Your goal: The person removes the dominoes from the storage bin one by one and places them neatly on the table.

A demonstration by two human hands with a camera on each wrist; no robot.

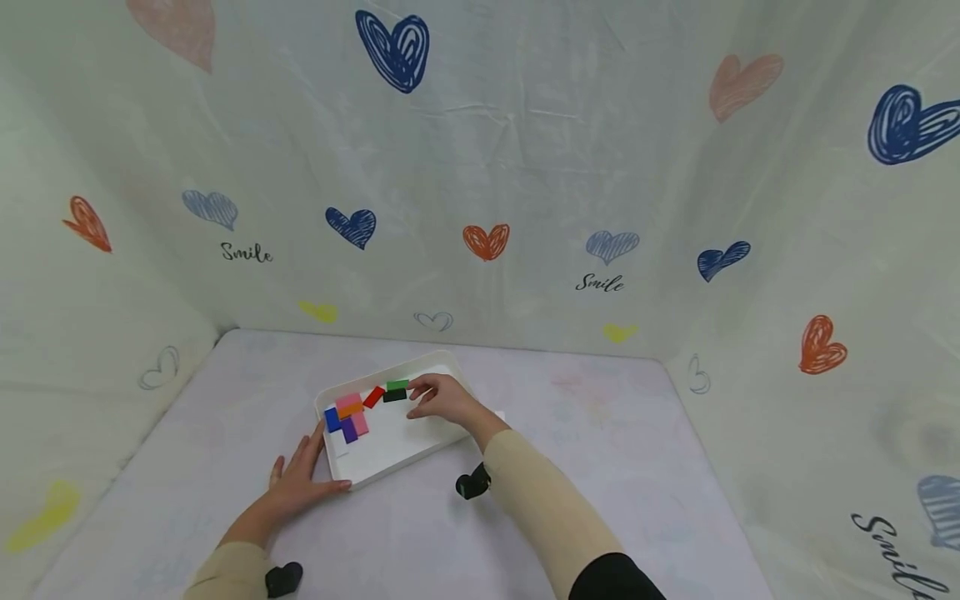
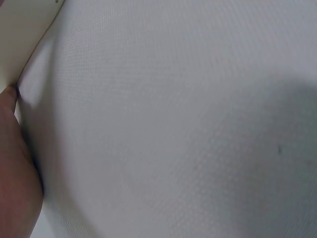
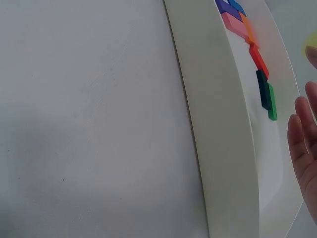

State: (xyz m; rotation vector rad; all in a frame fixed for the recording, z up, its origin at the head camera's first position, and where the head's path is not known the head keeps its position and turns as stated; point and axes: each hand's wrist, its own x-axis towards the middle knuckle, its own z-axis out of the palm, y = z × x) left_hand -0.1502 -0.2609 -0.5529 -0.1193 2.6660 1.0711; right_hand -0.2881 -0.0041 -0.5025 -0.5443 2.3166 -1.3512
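Observation:
A white tray lies on the table, with small coloured rectangular blocks inside. My left hand spreads along the tray's left end, its thumb at the near corner and fingers at the side wall. Over the tray, my right hand has its index fingertip close to a green block; its fingers look loosely extended in the right wrist view. A black block lies against the green one. Left of them is a tilted red block. Pink, orange, blue and purple blocks cluster at the tray's left.
A pale tabletop surrounds the tray. Behind and beside it hangs a white curtain printed with hearts and the word Smile. Black heart-shaped pieces show by each wrist, one near the right sleeve and another near the left.

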